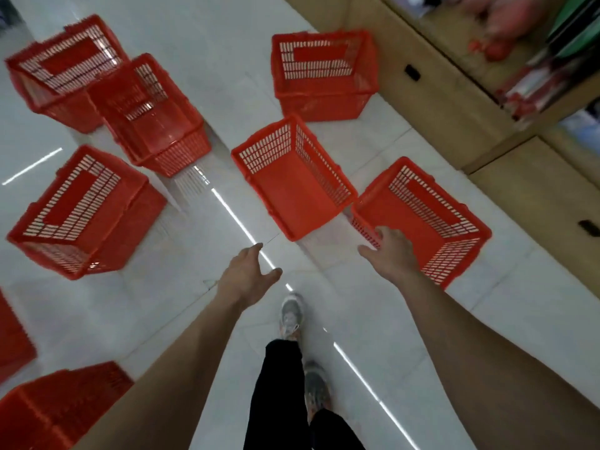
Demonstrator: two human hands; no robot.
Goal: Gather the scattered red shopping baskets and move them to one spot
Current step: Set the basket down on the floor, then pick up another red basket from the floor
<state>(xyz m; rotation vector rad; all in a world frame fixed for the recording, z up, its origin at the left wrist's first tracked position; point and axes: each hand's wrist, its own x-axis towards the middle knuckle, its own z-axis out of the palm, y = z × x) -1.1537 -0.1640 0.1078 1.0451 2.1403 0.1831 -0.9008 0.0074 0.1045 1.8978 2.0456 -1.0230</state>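
1. Head view, hands: both bare arms reach forward and down. The left hand hangs over the white tiled floor with fingers loosely extended, grasping nothing. The right hand is spread, fingers straight, at the near corner of the nearest basket. I cannot tell whether it touches the rim, and nothing is gripped.
2. Head view, baskets near the hands: the nearest basket sits on the floor at the right, upright and empty. Just beside its left corner stands the middle basket, also upright and empty. The far basket stands beyond it, close to the wooden shelf unit.
3. Head view, baskets on the left: a nested stack leans against the far-left basket. The left basket stands alone, well apart from the hands. Another basket lies at the lower left corner, blurred.
4. Head view, person: a grey shoe and black trouser legs show between the arms.
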